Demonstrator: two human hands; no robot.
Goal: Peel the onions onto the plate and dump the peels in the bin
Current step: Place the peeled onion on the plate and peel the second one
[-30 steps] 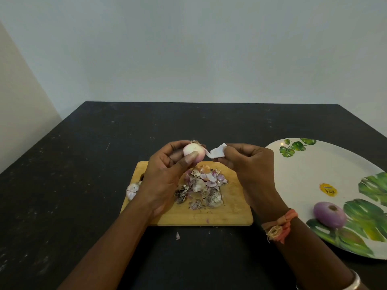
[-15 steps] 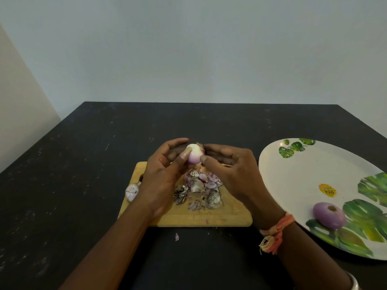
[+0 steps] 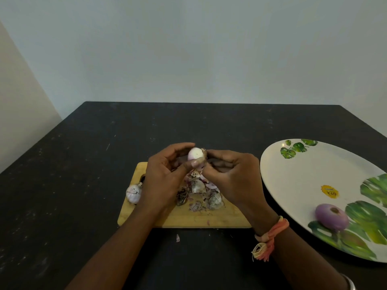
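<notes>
My left hand (image 3: 162, 176) grips a small pale onion (image 3: 194, 153) above the wooden cutting board (image 3: 209, 220). My right hand (image 3: 232, 176) meets it from the right, its thumb and fingers pinching at the onion's side and its dry root end. A pile of loose peels (image 3: 199, 193) lies on the board under my hands. One peeled purple onion (image 3: 332, 216) lies on the white leaf-print plate (image 3: 293, 176) at the right. An unpeeled onion (image 3: 134, 193) rests at the board's left edge.
The board and plate sit on a black table (image 3: 83, 164) against a pale wall. A scrap of peel (image 3: 178, 237) lies on the table in front of the board. A yellow sticker (image 3: 329, 191) is on the plate. No bin is in view.
A second ago my right hand pulled a white strip of peel away from the onion. That strip is gone from its fingers, and the hand has come back against the onion.
</notes>
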